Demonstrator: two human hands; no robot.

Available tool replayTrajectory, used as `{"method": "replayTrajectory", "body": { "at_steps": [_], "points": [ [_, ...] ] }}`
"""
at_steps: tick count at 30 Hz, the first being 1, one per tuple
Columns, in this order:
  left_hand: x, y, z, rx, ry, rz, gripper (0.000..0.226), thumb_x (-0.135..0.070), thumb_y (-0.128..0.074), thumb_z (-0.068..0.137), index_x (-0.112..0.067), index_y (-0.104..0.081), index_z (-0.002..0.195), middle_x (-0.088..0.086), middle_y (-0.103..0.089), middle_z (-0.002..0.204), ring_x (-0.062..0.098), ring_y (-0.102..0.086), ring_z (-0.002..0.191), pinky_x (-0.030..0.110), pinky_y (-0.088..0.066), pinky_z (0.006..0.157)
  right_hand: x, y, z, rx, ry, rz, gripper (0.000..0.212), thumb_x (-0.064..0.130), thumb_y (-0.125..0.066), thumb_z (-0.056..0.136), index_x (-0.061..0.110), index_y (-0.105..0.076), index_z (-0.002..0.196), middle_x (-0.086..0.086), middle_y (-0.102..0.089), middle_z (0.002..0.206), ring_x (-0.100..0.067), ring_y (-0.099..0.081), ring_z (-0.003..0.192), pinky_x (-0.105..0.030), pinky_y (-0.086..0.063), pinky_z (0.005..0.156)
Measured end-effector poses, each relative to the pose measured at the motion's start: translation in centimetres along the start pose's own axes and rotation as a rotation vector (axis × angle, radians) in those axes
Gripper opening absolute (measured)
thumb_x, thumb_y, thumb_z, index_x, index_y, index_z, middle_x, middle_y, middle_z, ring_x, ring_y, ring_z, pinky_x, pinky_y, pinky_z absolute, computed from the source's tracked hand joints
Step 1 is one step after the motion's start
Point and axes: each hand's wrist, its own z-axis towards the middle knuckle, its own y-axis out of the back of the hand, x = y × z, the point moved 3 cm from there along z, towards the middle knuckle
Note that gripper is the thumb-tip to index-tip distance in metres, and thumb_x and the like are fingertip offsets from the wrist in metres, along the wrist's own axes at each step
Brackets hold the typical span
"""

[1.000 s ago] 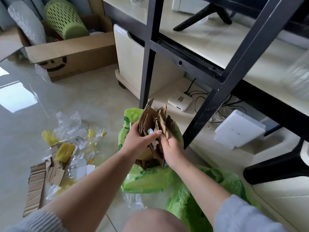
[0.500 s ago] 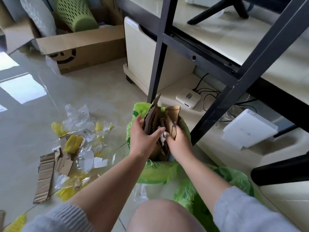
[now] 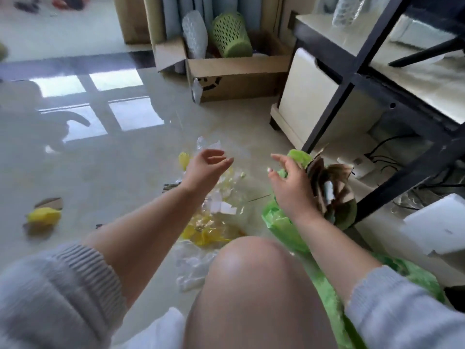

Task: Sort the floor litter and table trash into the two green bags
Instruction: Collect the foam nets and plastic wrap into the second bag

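Note:
A green bag (image 3: 281,222) stands on the floor at right, stuffed with torn brown cardboard (image 3: 332,177). A second green bag (image 3: 412,280) lies under my right forearm. My right hand (image 3: 292,187) hovers just left of the cardboard, fingers spread, holding nothing. My left hand (image 3: 203,170) is raised over the litter pile, open and empty. The pile (image 3: 219,210) holds clear plastic film, white paper scraps and yellow foam netting. A lone yellow net piece (image 3: 44,216) lies far left beside a cardboard scrap (image 3: 50,203).
A black table frame (image 3: 372,107) rises right of the bag, with cables and white devices (image 3: 435,227) on the floor beneath. A cardboard box (image 3: 236,76) with a green basket stands behind. My bare knee (image 3: 249,280) fills the foreground. A cream cabinet (image 3: 309,96) stands nearby.
Both hands have let go of the cardboard, which now sits in the bag. They lifted and swung left, toward the litter pile. The view turned left.

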Motion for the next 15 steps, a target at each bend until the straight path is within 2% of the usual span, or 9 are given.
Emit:
{"method": "replayTrajectory", "body": {
  "at_steps": [3,6,8,12,15],
  "points": [
    [1.4,7.3,-0.8,-0.075,0.031,-0.002,0.036,-0.015,-0.067,0.084,-0.004,-0.057,0.117,0.008,-0.063,0.104,0.007,-0.059,0.077,0.007,-0.044,0.048,2.3,-5.0,-0.8,0.142,0.004,-0.040,0.033,0.016,-0.054,0.090,0.017,-0.055,0.123,-0.007,-0.050,0.131,-0.018,-0.045,0.124,-0.027,-0.034,0.103],
    [3.7,14.1,-2.0,-0.172,0.119,-0.048,0.039,-0.020,-0.067,0.085,-0.007,-0.056,0.119,0.006,-0.064,0.107,0.012,-0.060,0.086,0.017,-0.044,0.060,3.9,-9.3,-1.6,0.266,-0.029,-0.088,0.034,0.018,-0.052,0.090,0.018,-0.055,0.124,-0.008,-0.049,0.132,-0.019,-0.045,0.126,-0.030,-0.034,0.103],
    [5.4,17.6,-2.6,-0.221,0.181,-0.087,0.040,-0.022,-0.066,0.085,-0.008,-0.055,0.121,0.004,-0.062,0.106,0.008,-0.060,0.082,0.021,-0.042,0.063,4.2,-11.7,-1.8,0.350,-0.066,-0.138,0.034,0.020,-0.051,0.090,0.019,-0.055,0.124,-0.009,-0.049,0.133,-0.021,-0.045,0.126,-0.032,-0.036,0.103],
    [8.6,21.7,-1.8,-0.238,0.280,-0.090,0.041,-0.022,-0.065,0.087,-0.008,-0.052,0.123,0.005,-0.060,0.110,0.015,-0.059,0.093,0.023,-0.041,0.067,3.3,-16.1,-0.6,0.483,-0.139,-0.241,0.035,0.025,-0.051,0.089,0.023,-0.054,0.124,-0.007,-0.048,0.137,-0.022,-0.048,0.123,-0.032,-0.039,0.098],
    [11.8,22.3,0.4,-0.226,0.348,-0.043,0.041,-0.022,-0.066,0.086,-0.007,-0.053,0.121,0.005,-0.061,0.101,0.012,-0.059,0.085,0.024,-0.040,0.064,1.2,-18.8,0.6,0.543,-0.194,-0.299,0.035,0.026,-0.052,0.090,0.023,-0.054,0.124,-0.004,-0.052,0.135,-0.020,-0.053,0.115,-0.027,-0.039,0.085]
  ]
}}
